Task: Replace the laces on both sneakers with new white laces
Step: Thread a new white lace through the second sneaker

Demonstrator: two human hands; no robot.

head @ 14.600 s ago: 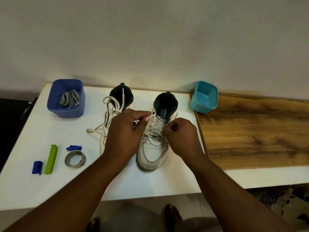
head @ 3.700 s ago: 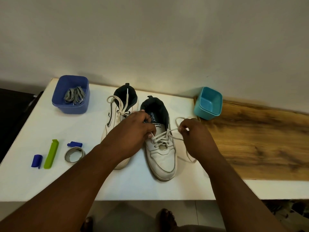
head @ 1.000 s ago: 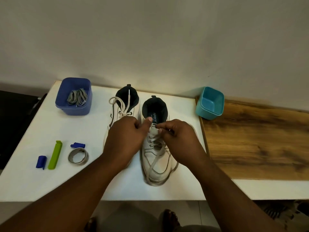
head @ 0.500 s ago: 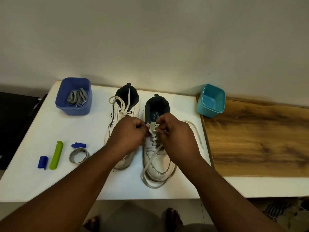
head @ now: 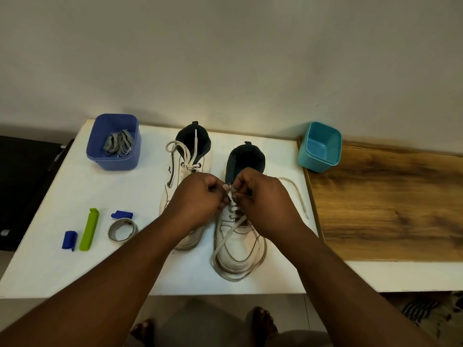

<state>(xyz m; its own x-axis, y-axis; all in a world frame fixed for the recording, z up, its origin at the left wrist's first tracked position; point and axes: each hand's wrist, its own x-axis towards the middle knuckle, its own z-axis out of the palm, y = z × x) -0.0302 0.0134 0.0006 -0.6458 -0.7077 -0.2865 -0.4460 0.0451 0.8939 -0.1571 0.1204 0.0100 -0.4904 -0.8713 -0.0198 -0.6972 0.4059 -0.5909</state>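
I see a white table (head: 50, 221) against a plain wall, carrying two white sneakers side by side. On the right sneaker (head: 238, 246), my left hand (head: 198, 204) and right hand (head: 263, 199) both pinch the white lace (head: 229, 196) near the top eyelets. The left sneaker (head: 186, 166) sits laced. A blue tub (head: 112, 159) stands far left.

sneakers (head: 238, 241): white, dark navy lining | laces (head: 186, 156): off-white | left tub (head: 112, 142): blue, grey laces (head: 119, 146) inside | right tub (head: 319, 147): teal | clip (head: 89, 229): lime green | caps (head: 69, 240): blue | tape ring (head: 122, 229): grey | table (head: 62, 246): white | board (head: 388, 204): brown wood grain | wall (head: 225, 58): beige
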